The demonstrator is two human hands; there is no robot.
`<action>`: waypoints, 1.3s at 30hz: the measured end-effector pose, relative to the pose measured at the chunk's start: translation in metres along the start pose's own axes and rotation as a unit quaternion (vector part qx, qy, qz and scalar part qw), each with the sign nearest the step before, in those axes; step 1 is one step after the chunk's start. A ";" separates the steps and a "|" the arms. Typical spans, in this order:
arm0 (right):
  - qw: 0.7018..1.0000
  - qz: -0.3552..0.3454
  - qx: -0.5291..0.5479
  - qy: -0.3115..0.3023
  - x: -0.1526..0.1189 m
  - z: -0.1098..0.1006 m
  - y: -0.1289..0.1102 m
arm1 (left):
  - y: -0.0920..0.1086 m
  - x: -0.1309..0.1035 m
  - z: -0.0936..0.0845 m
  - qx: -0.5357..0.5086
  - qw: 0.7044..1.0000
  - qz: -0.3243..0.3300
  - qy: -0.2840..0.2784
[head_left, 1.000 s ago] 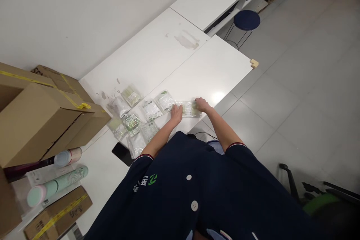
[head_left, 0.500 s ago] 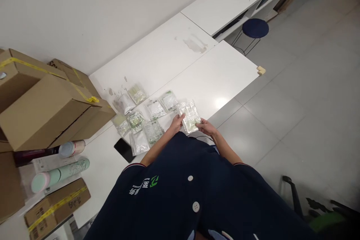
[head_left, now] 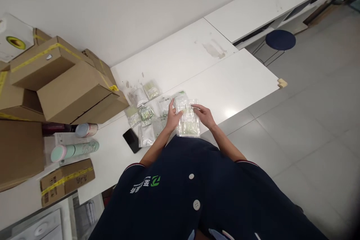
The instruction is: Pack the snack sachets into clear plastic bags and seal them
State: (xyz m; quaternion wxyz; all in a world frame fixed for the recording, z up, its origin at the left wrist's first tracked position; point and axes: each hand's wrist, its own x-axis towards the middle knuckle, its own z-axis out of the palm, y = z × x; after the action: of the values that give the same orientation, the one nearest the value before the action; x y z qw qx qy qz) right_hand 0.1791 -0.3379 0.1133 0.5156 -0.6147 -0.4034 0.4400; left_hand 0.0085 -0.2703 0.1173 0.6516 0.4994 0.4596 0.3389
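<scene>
In front of my body, a transparent plastic packet (head_left: 188, 125) with green and white contents is held upright over the table's front edge. My left hand (head_left: 173, 119) grips its left side, thumb across the face. The fingers of my right hand (head_left: 204, 115) pinch its upper right edge. Just behind it lies a white packet with a green corner (head_left: 180, 96), partly covered. To the left are several more packets: a green-printed one (head_left: 146, 115), a white one (head_left: 146, 135), and a yellowish one (head_left: 151, 89). A black phone (head_left: 131, 140) rests beside them.
Cardboard boxes (head_left: 75, 92) are stacked at the left, by a mint-green bottle (head_left: 74, 150) and a cylindrical can (head_left: 86, 130). A smaller taped box (head_left: 67, 180) sits nearer. The white table (head_left: 213, 78) runs right to a padded corner (head_left: 282, 83); beyond stands a blue stool (head_left: 280, 40).
The packet has turned from slanted to nearly upright. My right hand has gone from its lower right corner to the upper edge. The camera view has shifted, bringing more boxes into sight.
</scene>
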 end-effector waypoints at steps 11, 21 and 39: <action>0.982 0.059 -0.094 -0.155 0.003 -0.003 -0.033 | 0.019 -0.015 -0.043 0.140 0.986 0.034 -0.079; 0.971 0.000 -0.084 -0.223 -0.011 0.004 -0.042 | 0.053 -0.038 -0.063 0.275 0.947 0.035 -0.164; 0.961 0.204 0.042 -0.182 -0.016 0.074 0.014 | -0.015 -0.044 -0.090 0.112 0.988 -0.093 -0.045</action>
State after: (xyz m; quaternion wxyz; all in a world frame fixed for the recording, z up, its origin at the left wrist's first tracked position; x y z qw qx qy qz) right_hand 0.1042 -0.3341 0.0953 0.3580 -0.5711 -0.3378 0.6569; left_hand -0.0916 -0.2830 0.1073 0.6404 0.5389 0.5090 0.2009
